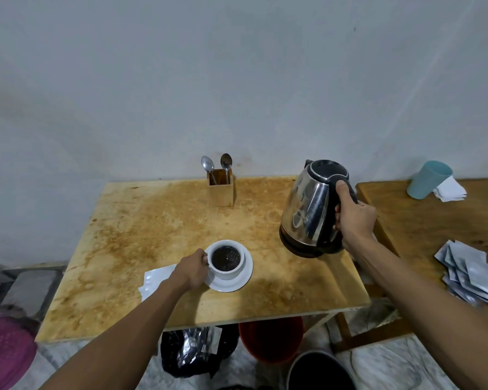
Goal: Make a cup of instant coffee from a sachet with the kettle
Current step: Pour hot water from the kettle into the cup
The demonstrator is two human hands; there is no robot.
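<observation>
Sitting on its saucer near the table's front, the white cup holds dark coffee, left hand pinching its handle. Right hand wraps the kettle's handle, held to the cup's right, apparently just above the table; the spoons stand behind.

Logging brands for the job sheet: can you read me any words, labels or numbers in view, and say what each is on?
None can be read.
Kettle: no label or marking shows on its steel body or black lid.
Opened sachet beside the saucer: plain silver, no print visible.
Pile of sachets on the side table: blank silver faces.
White cup and blue cup: unmarked.
</observation>
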